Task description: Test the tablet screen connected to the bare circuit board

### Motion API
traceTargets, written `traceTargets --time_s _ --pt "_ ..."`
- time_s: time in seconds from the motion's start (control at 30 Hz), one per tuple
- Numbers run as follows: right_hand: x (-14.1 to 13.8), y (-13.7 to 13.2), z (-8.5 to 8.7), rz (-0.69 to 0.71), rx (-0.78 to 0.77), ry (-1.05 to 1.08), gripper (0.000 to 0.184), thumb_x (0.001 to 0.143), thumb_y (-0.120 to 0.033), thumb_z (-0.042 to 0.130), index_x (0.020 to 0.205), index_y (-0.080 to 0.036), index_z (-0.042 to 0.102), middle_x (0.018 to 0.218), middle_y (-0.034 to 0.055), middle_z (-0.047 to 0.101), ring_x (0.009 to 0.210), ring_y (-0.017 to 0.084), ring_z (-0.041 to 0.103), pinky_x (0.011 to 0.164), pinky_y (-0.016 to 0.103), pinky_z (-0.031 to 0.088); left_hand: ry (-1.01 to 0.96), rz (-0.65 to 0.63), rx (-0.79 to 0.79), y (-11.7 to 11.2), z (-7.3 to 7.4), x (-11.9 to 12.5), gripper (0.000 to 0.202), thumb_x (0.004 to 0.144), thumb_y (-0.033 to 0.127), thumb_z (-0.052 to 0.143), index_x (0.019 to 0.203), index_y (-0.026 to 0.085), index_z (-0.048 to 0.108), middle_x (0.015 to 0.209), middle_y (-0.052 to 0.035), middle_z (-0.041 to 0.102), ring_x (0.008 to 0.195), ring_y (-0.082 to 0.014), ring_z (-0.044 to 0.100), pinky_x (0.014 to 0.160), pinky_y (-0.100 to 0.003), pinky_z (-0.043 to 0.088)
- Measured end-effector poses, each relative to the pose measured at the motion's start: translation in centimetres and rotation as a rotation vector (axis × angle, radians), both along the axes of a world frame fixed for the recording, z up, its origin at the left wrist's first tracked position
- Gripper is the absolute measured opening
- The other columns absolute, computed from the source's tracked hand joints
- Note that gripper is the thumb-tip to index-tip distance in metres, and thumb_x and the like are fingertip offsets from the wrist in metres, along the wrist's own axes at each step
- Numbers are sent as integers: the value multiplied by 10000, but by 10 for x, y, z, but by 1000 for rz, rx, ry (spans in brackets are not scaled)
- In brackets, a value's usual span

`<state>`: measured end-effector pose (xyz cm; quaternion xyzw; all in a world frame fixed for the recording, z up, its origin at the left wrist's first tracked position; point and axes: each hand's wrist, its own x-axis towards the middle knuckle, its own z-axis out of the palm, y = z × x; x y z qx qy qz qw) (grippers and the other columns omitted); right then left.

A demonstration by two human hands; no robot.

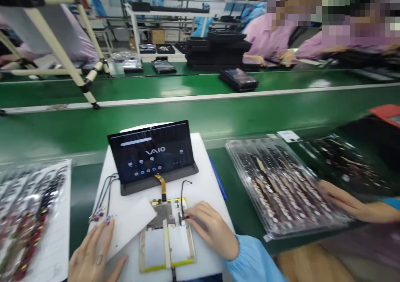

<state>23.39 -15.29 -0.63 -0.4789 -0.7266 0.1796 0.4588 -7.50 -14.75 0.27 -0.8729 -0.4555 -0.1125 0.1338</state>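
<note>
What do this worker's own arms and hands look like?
The right grip is a bare, ungloved hand coming out of a loose, light-blue sleeve, gathered at the wrist. The left grip is ungloved too, with a small ring-shaped mark on one finger, perhaps a ring; its sleeve is out of view.

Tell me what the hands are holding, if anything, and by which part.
The right hand seems to pinch the short black cable by its lower end. The left hand lies spread, apparently gripping nothing.
</note>
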Motion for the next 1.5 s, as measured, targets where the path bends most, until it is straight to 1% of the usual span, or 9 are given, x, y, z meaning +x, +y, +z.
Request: traceTargets --time_s 0.17,0.3,0.43,0.57,0.67,0.77,0.93,1.17,1.5 --pt "17 10 -4 -3 45 -73 160 945 -177 383 1006 -201 528 783 15 598 699 138 565 592 264 487 -4 21 -2 -3 -1 4 565 924 299 396 1447 240 190 1041 -101 646 931 -228 617 804 -329 464" --pt "23 31 -19 -32 69 -173 276 930 -189 414 1201 -171 461 1025 82 597 983 210 539 766 360 488 -90 -17 -81 -8 3 3 575 926 286 415 1448 253 178 1061 -104 627 942 -222 616 839 -337 475" --pt "6 62 -28 60 104 -304 386 929 -220 420 1307 -153 382 1235 80 516 1214 282 372 901 464 413 -194 -73 -136 -11 14 3 562 925 293 412 1444 254 199 1051 -86 634 949 -202 624 843 -291 501" --pt "-16 87 -20 157 199 -378 361 934 -252 411 1279 -145 415 1213 47 542 1244 272 348 930 449 398 -204 -118 -158 -15 17 10 562 927 344 398 1444 261 195 1032 -79 655 929 -192 643 847 -280 516" --pt "-17 90 -8 123 240 -380 307 938 -250 387 1221 -163 470 1171 45 569 1210 242 405 931 416 407 -191 -162 -186 -14 15 17 561 930 364 381 1445 237 197 1041 -94 661 938 -195 644 853 -284 515" --pt "-1 81 1 2 225 -341 283 944 -240 343 1173 -188 502 1124 66 587 1125 220 488 867 392 443 -178 -260 -237 -8 16 30 550 925 375 388 1432 217 243 1042 -100 669 923 -202 650 838 -289 517" --pt "37 52 -9 -213 110 -292 226 947 -242 350 1021 -214 561 895 45 630 883 203 576 758 375 465 -202 -470 -263 10 22 67 540 943 303 338 1435 133 195 996 -101 690 898 -199 653 793 -294 515" --pt "53 33 -45 -296 -29 -310 268 935 -323 393 890 -203 628 807 41 613 747 180 566 642 327 480 -203 -510 -280 26 13 104 619 913 248 407 1442 93 127 1040 -123 675 931 -224 629 787 -344 505" --pt "32 43 -38 -283 38 -310 329 951 -378 382 858 -241 666 692 24 583 639 164 539 543 318 415 -170 -477 -366 19 -14 97 731 799 418 613 1390 130 293 1043 -117 660 905 -233 607 786 -340 514"
